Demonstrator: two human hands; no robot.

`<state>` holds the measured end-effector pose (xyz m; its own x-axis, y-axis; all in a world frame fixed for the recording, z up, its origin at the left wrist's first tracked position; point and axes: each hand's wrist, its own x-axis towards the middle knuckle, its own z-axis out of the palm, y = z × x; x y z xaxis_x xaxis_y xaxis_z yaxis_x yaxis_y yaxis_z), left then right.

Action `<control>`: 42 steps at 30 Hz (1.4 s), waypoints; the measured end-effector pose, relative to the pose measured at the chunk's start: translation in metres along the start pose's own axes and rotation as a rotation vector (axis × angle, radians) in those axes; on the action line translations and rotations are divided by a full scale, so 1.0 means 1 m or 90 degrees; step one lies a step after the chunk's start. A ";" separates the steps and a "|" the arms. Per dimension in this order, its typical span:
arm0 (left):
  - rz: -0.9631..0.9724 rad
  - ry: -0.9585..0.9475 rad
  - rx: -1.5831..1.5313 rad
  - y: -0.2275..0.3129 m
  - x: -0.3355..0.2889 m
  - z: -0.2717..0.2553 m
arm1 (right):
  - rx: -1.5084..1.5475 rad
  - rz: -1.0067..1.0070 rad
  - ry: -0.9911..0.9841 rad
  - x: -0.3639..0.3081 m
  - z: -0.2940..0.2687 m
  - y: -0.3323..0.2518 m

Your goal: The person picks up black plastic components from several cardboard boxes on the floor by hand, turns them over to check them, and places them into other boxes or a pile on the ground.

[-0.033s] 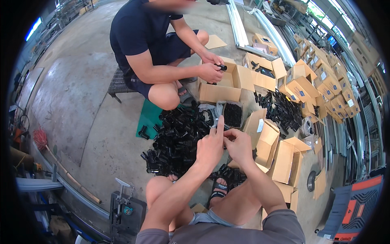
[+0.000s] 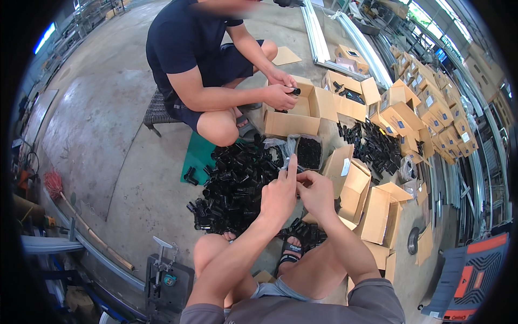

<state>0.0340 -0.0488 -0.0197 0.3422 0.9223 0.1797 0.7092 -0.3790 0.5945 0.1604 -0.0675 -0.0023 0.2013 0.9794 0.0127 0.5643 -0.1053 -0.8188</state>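
Observation:
My left hand (image 2: 278, 195) and my right hand (image 2: 318, 195) meet in front of me, above the near side of the black parts. The left index finger points straight away from me while its other fingers curl in. Thumb and fingertips of the right hand are pinched together against the left fingers. Whatever lies between them is hidden or too small to make out. Beyond and to the left spreads a heap of black tube-shaped plastic fittings (image 2: 232, 186). Just past my fingertips, small black parts (image 2: 309, 151) fill a plastic-lined box.
Opposite, a seated person (image 2: 178, 59) holds a black fitting (image 2: 294, 91) above an open carton (image 2: 291, 125). Open cartons (image 2: 380, 218) stand at my right, near another black pile (image 2: 372, 148). Stacked boxes (image 2: 434, 108) rise farther right. A broom (image 2: 91, 227) lies at left.

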 end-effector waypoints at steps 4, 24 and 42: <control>-0.004 0.052 -0.005 -0.002 0.000 0.004 | -0.028 -0.006 0.008 0.003 0.001 0.001; -0.001 0.020 0.009 0.005 0.001 0.005 | -0.053 -0.074 0.034 0.001 -0.003 0.010; 0.023 0.033 0.015 0.003 -0.002 0.005 | -0.107 -0.140 0.040 -0.005 0.000 0.008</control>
<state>0.0383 -0.0522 -0.0222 0.3359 0.9105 0.2413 0.7117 -0.4132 0.5681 0.1643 -0.0733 -0.0090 0.1057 0.9698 0.2199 0.7237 0.0767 -0.6858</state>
